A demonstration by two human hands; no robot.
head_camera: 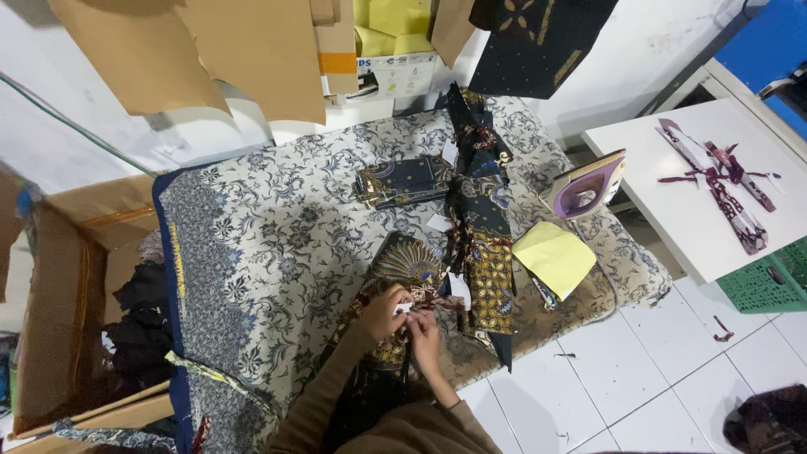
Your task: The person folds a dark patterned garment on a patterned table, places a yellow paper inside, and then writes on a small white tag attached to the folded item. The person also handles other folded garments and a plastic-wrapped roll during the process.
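Note:
My left hand (382, 313) and my right hand (424, 336) meet over a dark patterned fabric piece (402, 262) with gold fan motifs, lying on a table covered by a grey floral cloth (269, 227). Both hands pinch a small white tag (404, 308) at the fabric's edge. A pile of dark and gold patterned fabric strips (481, 227) lies just right of the hands. A folded dark fabric piece (402, 181) rests farther back.
A purple and white iron (588, 187) stands at the table's right end beside yellow paper (555, 256). A white side table (698, 210) holds maroon strips (725, 185). An open cardboard box (76, 311) sits left; a green crate (769, 282) right.

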